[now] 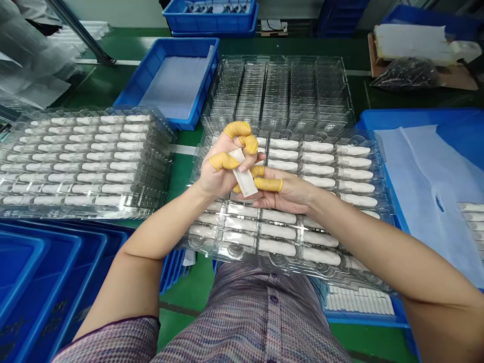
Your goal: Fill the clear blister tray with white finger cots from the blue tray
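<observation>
- The green table [113, 85] in front of you carries blue bins [177, 80] at the back, more blue bins [34, 282] stacked at your lower left, and one on your right lined with a white sheet [427, 191].
- A clear tray [81, 161] on your left looks full: every row that shows holds white pieces. I judge that one finished.
- A stack of empty clear trays [283, 91] sits behind your hands, none of its pockets filled, so there looks to be plenty left.
- The tray on your lap [363, 212] is the one you work over. Most of its pockets hold white pieces, on the right and along the near rows; the part under your hands is hidden, so I cannot tell if any pocket is open there. It seems close to full.
- Your left hand [221, 169] has its yellow-capped fingers curled over the upper end of a white piece.
- Your right hand [287, 194] lies palm up beneath, fingers closed around the lower end of the same piece.
- The white piece [245, 177] is flat and oblong, held slanted between both hands just above the lap tray, not yet in a pocket.
</observation>
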`<move>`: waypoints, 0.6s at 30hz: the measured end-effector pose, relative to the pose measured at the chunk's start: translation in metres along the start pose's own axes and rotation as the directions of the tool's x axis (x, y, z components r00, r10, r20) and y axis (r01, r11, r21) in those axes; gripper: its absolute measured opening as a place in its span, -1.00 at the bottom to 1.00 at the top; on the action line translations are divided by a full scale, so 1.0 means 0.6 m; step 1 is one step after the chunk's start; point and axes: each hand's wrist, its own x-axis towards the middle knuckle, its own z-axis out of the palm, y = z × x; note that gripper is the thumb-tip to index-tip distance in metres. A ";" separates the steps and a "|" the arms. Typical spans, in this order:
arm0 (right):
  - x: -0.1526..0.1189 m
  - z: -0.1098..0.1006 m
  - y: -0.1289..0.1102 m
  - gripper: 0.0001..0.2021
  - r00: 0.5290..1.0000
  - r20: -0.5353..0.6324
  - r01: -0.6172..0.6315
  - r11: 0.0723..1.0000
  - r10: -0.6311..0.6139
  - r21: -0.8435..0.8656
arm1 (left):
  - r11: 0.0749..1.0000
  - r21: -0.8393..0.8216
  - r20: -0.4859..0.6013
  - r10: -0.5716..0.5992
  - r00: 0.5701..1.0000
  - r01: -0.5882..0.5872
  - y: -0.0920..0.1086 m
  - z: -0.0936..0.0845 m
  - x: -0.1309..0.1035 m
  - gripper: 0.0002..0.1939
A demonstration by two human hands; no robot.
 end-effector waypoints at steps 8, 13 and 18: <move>0.013 -0.052 -0.053 -0.76 0.806 -0.223 0.171 0.577 -0.548 -0.799 | 0.972 0.189 -0.375 0.200 0.905 -0.137 0.002 -0.054 0.025 -0.57; 0.045 -0.036 -0.044 -0.83 0.906 -0.050 -0.141 -0.188 -0.421 -0.972 | 0.973 0.218 -0.369 0.151 0.917 -0.072 -0.025 -0.073 0.028 -0.56; 0.068 -0.002 -0.023 -0.79 0.943 0.016 -0.133 -0.422 -0.331 -0.897 | 0.929 0.361 -0.247 0.178 0.952 -0.080 -0.025 -0.046 0.012 -0.58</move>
